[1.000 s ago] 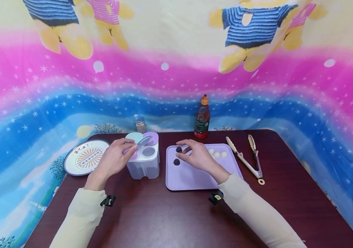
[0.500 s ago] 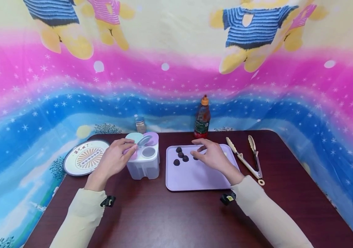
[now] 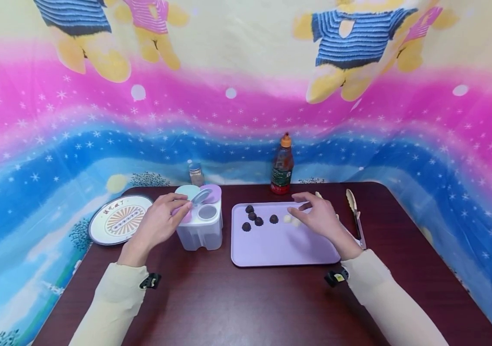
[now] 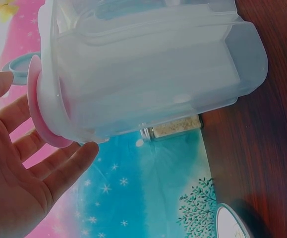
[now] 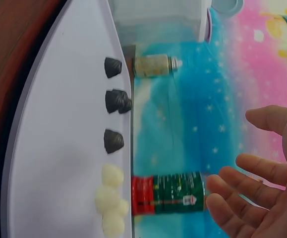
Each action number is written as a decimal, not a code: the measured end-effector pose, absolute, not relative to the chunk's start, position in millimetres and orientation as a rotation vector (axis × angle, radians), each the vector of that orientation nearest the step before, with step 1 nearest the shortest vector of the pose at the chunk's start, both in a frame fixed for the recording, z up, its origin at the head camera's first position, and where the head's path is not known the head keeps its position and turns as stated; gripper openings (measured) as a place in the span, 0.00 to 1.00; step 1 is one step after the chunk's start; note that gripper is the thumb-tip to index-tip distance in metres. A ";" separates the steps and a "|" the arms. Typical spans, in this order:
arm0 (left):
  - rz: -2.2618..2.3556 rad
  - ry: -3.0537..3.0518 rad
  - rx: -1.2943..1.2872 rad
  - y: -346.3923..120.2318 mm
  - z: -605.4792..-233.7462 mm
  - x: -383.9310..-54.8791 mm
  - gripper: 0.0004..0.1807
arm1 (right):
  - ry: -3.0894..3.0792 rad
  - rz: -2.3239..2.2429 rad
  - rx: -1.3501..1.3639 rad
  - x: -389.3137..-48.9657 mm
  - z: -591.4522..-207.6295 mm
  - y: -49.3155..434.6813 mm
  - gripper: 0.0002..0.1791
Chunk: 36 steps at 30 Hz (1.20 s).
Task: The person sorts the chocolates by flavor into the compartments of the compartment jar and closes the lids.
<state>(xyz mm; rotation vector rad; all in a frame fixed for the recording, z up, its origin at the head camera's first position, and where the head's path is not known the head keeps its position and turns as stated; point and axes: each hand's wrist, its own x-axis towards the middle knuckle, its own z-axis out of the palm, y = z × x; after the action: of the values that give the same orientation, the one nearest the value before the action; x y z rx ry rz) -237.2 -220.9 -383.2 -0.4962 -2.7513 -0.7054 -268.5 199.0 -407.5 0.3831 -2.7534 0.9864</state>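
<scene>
My left hand (image 3: 162,215) is at the top of a white and clear multi-compartment box (image 3: 199,235), its thumb and finger holding a raised grey-blue lid (image 3: 202,196). In the left wrist view, the thumb touches that lid's edge, while other fingers lie near a pink lid (image 4: 34,99). The compartment (image 3: 207,212) at the front right is uncovered. Over the lilac tray (image 3: 272,252), my right hand (image 3: 321,218) hovers with fingers apart and nothing between them. Below it lie several pale round pieces (image 5: 108,198). Several small dark fluted pieces (image 3: 258,221) sit on the tray's far left part.
Tongs (image 3: 353,206) lie right of the tray, partly behind my right hand. A red sauce bottle (image 3: 282,173) stands behind the tray, and a small shaker jar (image 3: 196,174) behind the box. At left is a patterned plate (image 3: 99,226). A printed cloth hangs beyond the table.
My right hand has moved right across the tray, from the dark pieces to above the pale ones, uncovering several dark pieces. The left hand and lid stay put.
</scene>
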 end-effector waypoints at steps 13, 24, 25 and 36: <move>-0.728 -2.754 -0.492 -221.4 -384.1 -237.0 0.25 | -2.748 0.882 0.243 -270.5 -419.0 239.5 0.29; -0.732 -2.748 -0.493 -221.6 -384.6 -236.3 0.24 | -2.758 0.864 0.131 -270.8 -431.0 268.3 0.30; -0.734 -2.748 -0.491 -221.5 -384.4 -236.0 0.24 | -2.766 0.866 0.115 -270.6 -431.7 270.5 0.30; -0.735 -2.744 -0.497 -221.7 -384.3 -236.1 0.23 | -2.812 0.793 -0.008 -267.1 -443.2 295.0 0.31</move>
<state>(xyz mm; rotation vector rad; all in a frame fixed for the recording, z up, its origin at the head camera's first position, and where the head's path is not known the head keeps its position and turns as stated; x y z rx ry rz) -236.1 -221.7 -384.3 -0.4970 -2.7437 -0.7345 -267.1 295.0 -443.2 -0.0077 -2.8116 0.7926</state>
